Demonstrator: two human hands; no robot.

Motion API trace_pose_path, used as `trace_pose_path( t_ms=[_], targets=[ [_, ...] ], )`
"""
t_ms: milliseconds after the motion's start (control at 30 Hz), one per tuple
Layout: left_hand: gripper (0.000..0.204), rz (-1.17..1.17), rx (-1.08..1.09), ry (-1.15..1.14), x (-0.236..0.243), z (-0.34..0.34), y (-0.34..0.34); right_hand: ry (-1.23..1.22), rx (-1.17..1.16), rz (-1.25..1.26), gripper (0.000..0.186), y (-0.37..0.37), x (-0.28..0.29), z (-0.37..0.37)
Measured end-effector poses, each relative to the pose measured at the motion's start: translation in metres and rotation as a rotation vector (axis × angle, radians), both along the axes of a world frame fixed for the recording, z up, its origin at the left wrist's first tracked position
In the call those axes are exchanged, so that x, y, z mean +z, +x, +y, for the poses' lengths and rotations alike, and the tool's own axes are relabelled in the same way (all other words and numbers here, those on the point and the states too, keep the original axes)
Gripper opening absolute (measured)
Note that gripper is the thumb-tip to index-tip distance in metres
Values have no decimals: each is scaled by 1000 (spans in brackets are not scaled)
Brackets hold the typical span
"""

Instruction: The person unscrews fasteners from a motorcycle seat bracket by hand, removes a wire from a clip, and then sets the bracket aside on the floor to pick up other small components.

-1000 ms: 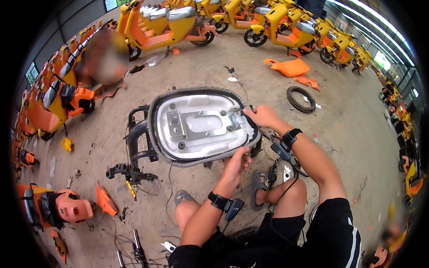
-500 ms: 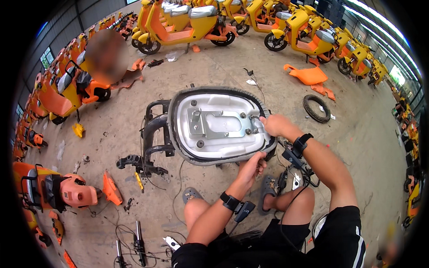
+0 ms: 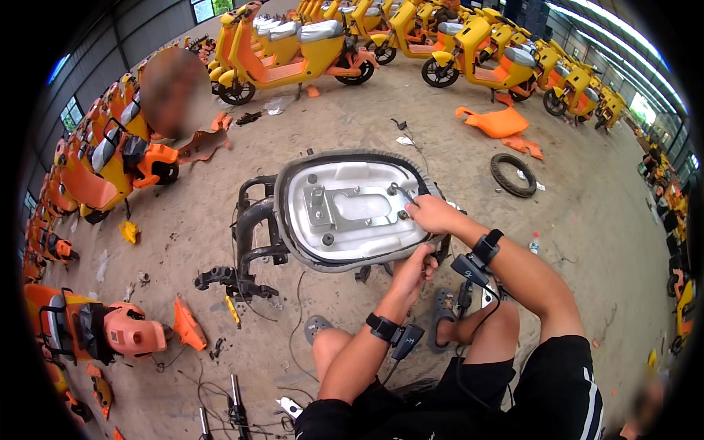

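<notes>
An upturned scooter seat (image 3: 352, 247) shows its white underside and dark padded rim, resting on a black metal frame (image 3: 255, 220). A metal hinge plate (image 3: 328, 207) is fixed to the underside by several studs. Over the right end of the seat, my right hand (image 3: 434, 214) is closed around a slim metal wrench (image 3: 402, 193); its tip is by a stud at the plate's upper right corner. My left hand (image 3: 414, 270) is against the near right rim with curled fingers; what they hold, if anything, is hidden.
Black cables and a dark bracket (image 3: 220, 273) lie on the floor left of the frame. Beyond it are a loose tyre (image 3: 512, 175) and an orange body panel (image 3: 493, 122). Rows of yellow scooters (image 3: 308, 55) stand behind. An orange scooter part (image 3: 132, 328) lies at left.
My right hand has shifted slightly left over the seat with the wrench, whose tip moved toward the plate's upper corner stud. My left hand stays at the near rim. The view has shifted slightly.
</notes>
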State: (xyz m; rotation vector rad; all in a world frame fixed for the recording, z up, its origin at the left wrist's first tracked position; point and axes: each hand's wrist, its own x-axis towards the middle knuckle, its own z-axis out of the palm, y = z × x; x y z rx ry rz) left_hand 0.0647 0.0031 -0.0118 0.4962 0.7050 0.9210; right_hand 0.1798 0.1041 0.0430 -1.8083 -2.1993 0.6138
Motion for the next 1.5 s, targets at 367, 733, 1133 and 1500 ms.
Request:
trace_pose_path(
  t_ms=[367,733,1133,1500],
  targets=[
    [23,-8,-71,2,-3,4,-2,6,-253,419,46,59,-3,-57],
    [16,227,-2,139,-14,3,-6,167,-644,1776,32,56,-11,-43],
    [16,393,9,70,-23,0,-8,122,-835,1885,34,55,-66,-33],
    [28,506,191,141,-31,-16,16,-73,-960,1978,32,41,-63,-41]
  ],
)
